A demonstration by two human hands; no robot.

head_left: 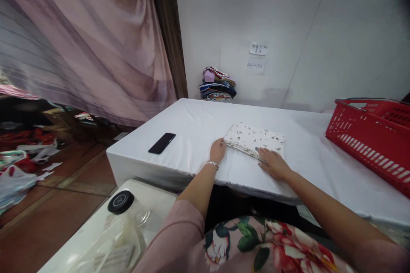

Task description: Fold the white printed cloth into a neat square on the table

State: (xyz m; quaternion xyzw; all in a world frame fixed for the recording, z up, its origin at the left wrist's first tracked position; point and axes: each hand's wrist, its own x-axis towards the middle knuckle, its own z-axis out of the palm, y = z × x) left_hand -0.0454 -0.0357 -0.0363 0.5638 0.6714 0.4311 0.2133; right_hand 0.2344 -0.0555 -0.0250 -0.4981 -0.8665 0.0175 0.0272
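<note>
A folded white cloth (254, 137) with a small dark scattered print lies on the white-covered table (195, 123) in front of me. My left hand (218, 150), with a bracelet at the wrist, is closed at the cloth's left front corner, its fingertips partly hidden by the edge. Over the right front part of the cloth, my right hand (273, 163) lies flat with its fingers stretched out on top. Several layers show along the near fold.
A black phone (162, 143) lies to the left, and a red plastic basket (368, 140) stands at the right. Folded clothes (218, 85) are stacked beyond the far edge. A white surface at lower left holds a black-lidded container (121, 201) and a plastic bag (112, 243).
</note>
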